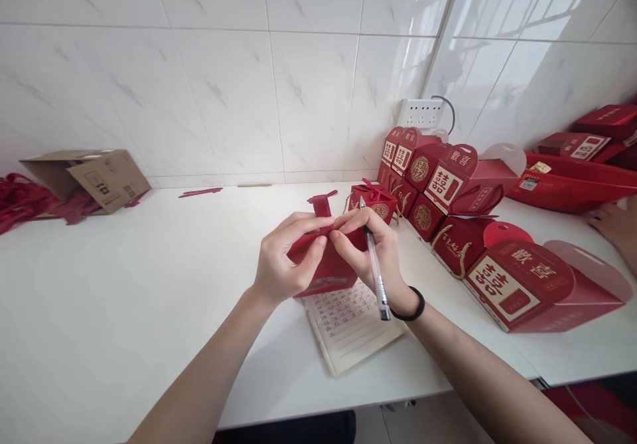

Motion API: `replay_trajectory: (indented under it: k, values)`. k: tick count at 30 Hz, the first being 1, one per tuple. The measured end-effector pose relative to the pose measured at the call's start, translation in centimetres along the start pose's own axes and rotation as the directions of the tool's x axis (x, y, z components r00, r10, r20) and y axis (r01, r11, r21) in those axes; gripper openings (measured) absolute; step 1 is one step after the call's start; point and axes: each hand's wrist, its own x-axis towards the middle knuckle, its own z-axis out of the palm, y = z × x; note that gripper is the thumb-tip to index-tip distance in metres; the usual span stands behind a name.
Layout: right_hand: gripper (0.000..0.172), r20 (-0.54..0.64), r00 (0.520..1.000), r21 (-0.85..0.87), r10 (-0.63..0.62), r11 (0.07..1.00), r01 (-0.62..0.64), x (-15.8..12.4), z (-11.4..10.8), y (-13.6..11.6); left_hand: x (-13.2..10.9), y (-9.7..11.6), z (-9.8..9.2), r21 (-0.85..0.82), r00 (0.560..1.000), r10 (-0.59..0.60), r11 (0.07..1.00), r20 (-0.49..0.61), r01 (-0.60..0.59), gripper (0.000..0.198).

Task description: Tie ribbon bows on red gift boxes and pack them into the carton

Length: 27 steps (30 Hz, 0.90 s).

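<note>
The top of the red box (328, 278) is largely covered by the left hand (283, 255) and the right hand (381, 248), so how the ribbon (323, 203) is fastened cannot be told. A stretch of the pen (376, 271) is hidden by a finger. The notebook (348, 351) is partly covered, and its handwriting is too small to be read. The ribbon pile (20, 198) is cut off at left, the basin (587, 184) and a co-worker's hand (617, 228) at right.
</note>
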Motion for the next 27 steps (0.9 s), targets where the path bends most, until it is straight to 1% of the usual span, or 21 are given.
replay_trajectory:
  k: [3, 6, 10, 14, 17, 23, 27]
  values:
    - [0.018, 0.013, 0.999, 0.026, 0.037, 0.999, -0.037, 0.03, 0.00, 0.05, -0.05, -0.05, -0.23, -0.022, 0.998, -0.030, 0.999, 0.048, 0.031, 0.038]
    - [0.020, 0.017, 0.999, 0.046, 0.048, 0.998, -0.048, 0.11, 0.03, 0.27, 0.00, -0.23, -0.36, -0.012, 0.997, -0.049, 0.999, 0.060, 0.050, 0.040]
    - [0.023, 0.013, 1.000, 0.035, 0.018, 0.999, -0.019, 0.19, -0.01, 0.48, 0.07, -0.40, -0.36, -0.006, 0.997, -0.064, 0.998, 0.054, 0.064, 0.035]
    - [0.021, 0.032, 0.999, 0.004, -0.011, 1.000, 0.011, 0.08, -0.03, 0.58, 0.12, -0.43, -0.37, -0.013, 0.995, -0.087, 0.996, 0.048, 0.088, 0.031]
    - [0.020, 0.025, 0.999, -0.022, -0.038, 0.999, 0.038, -0.03, 0.03, 0.58, 0.18, -0.36, -0.43, -0.017, 0.994, -0.099, 0.995, 0.045, 0.099, 0.028]
    - [0.023, 0.011, 1.000, -0.037, -0.007, 0.999, 0.007, 0.02, 0.22, 0.62, 0.30, 0.02, -0.43, -0.037, 0.975, -0.222, 0.974, 0.028, 0.223, 0.021]
    - [0.027, 0.023, 1.000, -0.013, 0.002, 1.000, -0.002, 0.07, 0.23, 0.73, 0.30, 0.17, -0.36, -0.048, 0.966, -0.255, 0.965, 0.037, 0.257, 0.020]
